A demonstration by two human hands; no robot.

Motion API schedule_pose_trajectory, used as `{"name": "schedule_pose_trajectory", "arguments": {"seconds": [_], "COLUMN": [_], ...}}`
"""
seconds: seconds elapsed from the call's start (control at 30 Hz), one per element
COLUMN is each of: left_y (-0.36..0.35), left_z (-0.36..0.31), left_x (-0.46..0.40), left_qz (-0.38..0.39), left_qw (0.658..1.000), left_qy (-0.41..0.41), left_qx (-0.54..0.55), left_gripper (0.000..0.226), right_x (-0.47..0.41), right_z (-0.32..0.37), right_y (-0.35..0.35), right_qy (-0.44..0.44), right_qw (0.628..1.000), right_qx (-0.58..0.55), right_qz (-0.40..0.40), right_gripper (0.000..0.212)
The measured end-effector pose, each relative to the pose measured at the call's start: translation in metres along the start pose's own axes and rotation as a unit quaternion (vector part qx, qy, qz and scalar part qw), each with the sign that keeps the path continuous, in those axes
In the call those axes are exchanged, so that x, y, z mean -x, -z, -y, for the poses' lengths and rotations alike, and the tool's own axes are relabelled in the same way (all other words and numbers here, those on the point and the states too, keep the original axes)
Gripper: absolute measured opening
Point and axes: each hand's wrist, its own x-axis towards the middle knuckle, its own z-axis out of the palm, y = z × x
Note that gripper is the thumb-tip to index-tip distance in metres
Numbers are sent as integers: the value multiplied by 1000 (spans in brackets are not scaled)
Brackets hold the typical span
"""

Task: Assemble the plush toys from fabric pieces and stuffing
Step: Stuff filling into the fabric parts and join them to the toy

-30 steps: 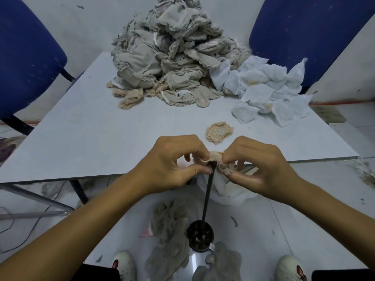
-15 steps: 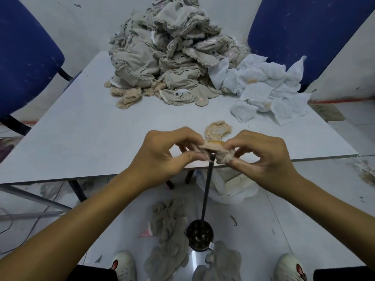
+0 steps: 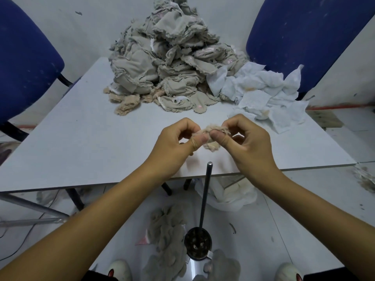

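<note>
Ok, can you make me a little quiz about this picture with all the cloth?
1. True or false: both hands pinch one small tan fabric piece.
2. What stands upright below the hands? A) metal rod B) broom C) lamp
3. Fill in: the big cloth pile sits on the ____.

Key:
1. True: left hand and right hand hold it.
2. A, the metal rod.
3. table.

No text, label, brand, number or sign can be read anywhere in this view.
</note>
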Motion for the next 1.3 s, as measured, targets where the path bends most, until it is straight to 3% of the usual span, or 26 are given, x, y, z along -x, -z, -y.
{"name": "schedule_pose_trajectory", "arguments": {"seconds": [0.3, 0.53, 0.77, 0.9, 1.07, 1.3], "left_y": [-7, -23, -22, -16, -6, 1], "left_z": [8, 12, 10, 14, 17, 20], "left_x": [-1, -1, -4, -7, -13, -9], "left_qz": [-76, -156, -122, -108, -63, -36], "left_qw": [988, 970, 950, 958, 974, 964], "left_qy": [-24, -24, -122, -100, -70, -71], "left_qx": [-132, -185, -261, -245, -206, -253], "left_gripper": [19, 16, 21, 21, 18, 28], "right_x": [3, 5, -3, -1, -8, -10], "right_z": [-5, -2, -7, -8, -11, -7], "right_y": [-6, -20, -18, -23, -20, -16], "right_qy": [61, 22, 32, 60, 13, -20], "right_qw": [996, 998, 995, 993, 997, 993], "right_qx": [55, 55, 81, 100, 65, 32], "right_qz": [-15, -33, -44, -6, 48, 109], "right_gripper": [16, 24, 20, 16, 20, 17]}}
